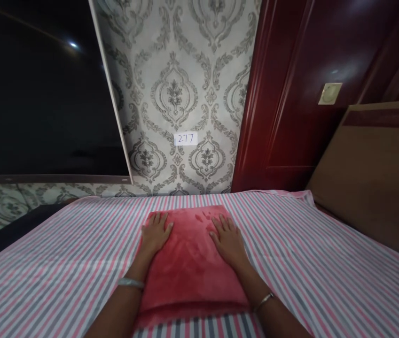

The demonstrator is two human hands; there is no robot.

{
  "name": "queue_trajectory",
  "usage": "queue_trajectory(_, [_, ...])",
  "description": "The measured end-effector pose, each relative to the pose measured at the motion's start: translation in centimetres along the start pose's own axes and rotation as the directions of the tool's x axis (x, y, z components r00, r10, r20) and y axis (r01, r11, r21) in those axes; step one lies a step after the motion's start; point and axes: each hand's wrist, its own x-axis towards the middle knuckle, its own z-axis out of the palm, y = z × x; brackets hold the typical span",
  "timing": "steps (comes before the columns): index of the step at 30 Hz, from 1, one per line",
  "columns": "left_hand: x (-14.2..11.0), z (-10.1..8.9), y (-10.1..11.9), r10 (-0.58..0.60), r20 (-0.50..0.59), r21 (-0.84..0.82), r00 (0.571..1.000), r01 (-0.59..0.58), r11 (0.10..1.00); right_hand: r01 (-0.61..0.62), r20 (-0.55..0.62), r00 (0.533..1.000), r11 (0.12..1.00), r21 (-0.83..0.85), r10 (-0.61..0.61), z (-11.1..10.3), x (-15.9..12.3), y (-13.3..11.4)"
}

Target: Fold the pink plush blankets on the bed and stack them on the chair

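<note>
A plush pinkish-red cloth (pixel 188 267), folded into a rectangle, lies flat in front of me, and a fold shows along its near edge. On its far left part rests my left hand (pixel 156 234), palm down with fingers spread. My right hand (pixel 228 239) presses flat on the far right part, fingers also apart. Neither hand grips anything. Dark finger marks show in the pile just beside the right fingertips. Under the cloth spreads a striped sheet (pixel 89 244) in pink, grey and white.
A large dark screen (pixel 44 103) hangs at the left. Patterned wallpaper behind carries a paper label (pixel 185 138) reading 277. To the right stand a dark red wood panel (pixel 291 94) with a socket plate (pixel 330 93) and a big cardboard sheet or box (pixel 379 178).
</note>
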Motion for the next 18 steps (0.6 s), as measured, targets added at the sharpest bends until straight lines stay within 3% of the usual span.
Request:
queue_trajectory(12, [0.4, 0.4, -0.6, -0.004, -0.020, 0.003, 1.000, 0.004, 1.000, -0.004, -0.017, 1.000, 1.000, 0.027, 0.005, 0.4, 0.3, -0.3])
queue_trajectory(18, [0.0, -1.2, -0.2, 0.004, -0.017, 0.011, 1.000, -0.004, 1.000, 0.007, -0.014, 1.000, 1.000, 0.029, -0.006, -0.6, 0.4, -0.6])
